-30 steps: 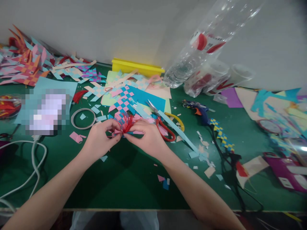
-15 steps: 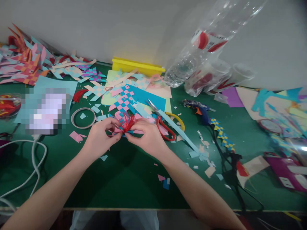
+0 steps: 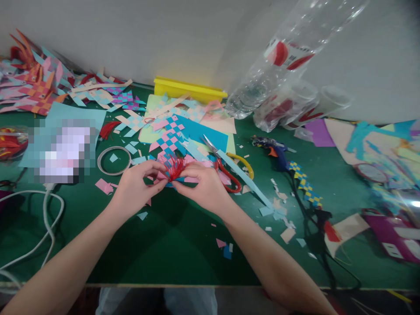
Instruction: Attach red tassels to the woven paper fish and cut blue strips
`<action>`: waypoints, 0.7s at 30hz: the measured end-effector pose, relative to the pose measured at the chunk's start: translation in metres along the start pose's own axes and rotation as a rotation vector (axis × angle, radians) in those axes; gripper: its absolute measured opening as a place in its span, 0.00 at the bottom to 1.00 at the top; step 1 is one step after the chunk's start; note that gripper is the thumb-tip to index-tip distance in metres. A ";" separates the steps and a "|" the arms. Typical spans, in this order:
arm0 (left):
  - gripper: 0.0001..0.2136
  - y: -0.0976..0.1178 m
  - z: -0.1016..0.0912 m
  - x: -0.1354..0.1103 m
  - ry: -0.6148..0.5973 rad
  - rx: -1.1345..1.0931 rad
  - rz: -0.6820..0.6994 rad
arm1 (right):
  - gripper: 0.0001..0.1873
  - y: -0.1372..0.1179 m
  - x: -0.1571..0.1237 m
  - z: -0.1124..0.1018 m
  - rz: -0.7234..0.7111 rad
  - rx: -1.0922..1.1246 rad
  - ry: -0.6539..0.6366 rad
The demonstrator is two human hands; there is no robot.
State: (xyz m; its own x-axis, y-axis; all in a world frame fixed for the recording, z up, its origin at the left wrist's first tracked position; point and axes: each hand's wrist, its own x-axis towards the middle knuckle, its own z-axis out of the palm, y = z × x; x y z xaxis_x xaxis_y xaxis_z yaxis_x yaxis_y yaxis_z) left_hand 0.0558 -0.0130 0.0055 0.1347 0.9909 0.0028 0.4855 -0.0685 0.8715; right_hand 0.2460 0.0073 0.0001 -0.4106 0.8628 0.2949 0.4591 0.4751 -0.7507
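At the middle of the table, my left hand [image 3: 139, 183] is closed, thumb and fingertips pinching the near end of a pink-and-blue woven paper piece [image 3: 169, 139]. From the other side my right hand [image 3: 205, 188] pinches the same end. Between the two sets of fingertips a red tassel [image 3: 176, 166] fans up and away from me, its base at the paper. The fingers partly hide how tassel and paper meet. Scissors [image 3: 226, 177] with red and yellow handles lie just right of my right hand. A roll of tape [image 3: 114, 161] lies left of my left hand.
A blue glue gun [image 3: 277, 153] and its dark cord lie to the right. Behind it a plastic bottle [image 3: 272, 65] leans near cups [image 3: 300, 100]. At left are a blurred phone [image 3: 65, 151] with a white cable [image 3: 48, 218] and woven paper pieces [image 3: 39, 89]. Paper scraps are scattered around.
Almost nothing differs. Both hands keep their pinch at the tassel's base, and the view has shifted very slightly.
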 end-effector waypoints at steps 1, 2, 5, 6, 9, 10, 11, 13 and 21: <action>0.09 0.000 0.000 0.000 0.001 0.018 0.013 | 0.04 0.000 0.000 0.000 0.002 0.001 -0.006; 0.09 0.000 -0.001 0.000 -0.001 0.032 0.026 | 0.03 0.000 0.000 0.000 0.004 0.001 -0.009; 0.08 0.000 -0.001 0.001 -0.006 0.064 0.059 | 0.02 0.001 0.000 0.000 0.006 0.003 -0.017; 0.08 -0.001 -0.001 0.001 -0.005 0.074 0.064 | 0.02 0.001 0.000 0.000 0.002 0.007 -0.017; 0.07 -0.003 0.000 0.001 0.002 0.090 0.088 | 0.03 0.000 0.000 0.000 -0.016 0.014 -0.027; 0.06 -0.003 0.000 0.000 0.004 0.088 0.095 | 0.03 0.000 0.001 0.000 -0.019 0.009 -0.034; 0.06 -0.003 0.000 0.000 0.004 0.085 0.095 | 0.03 0.000 0.001 0.000 -0.020 -0.001 -0.044; 0.06 -0.003 0.001 -0.001 0.003 0.075 0.066 | 0.03 -0.001 0.001 -0.001 -0.019 -0.019 -0.054; 0.07 0.001 0.003 -0.001 -0.012 -0.031 -0.033 | 0.05 -0.003 0.001 -0.001 -0.011 0.000 -0.032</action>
State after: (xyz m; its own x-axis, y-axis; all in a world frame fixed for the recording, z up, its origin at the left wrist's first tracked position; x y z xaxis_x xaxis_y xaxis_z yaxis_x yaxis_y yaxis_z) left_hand 0.0591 -0.0149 0.0052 0.1293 0.9911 -0.0314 0.4628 -0.0323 0.8859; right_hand 0.2455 0.0068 0.0030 -0.4408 0.8513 0.2845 0.4544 0.4850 -0.7472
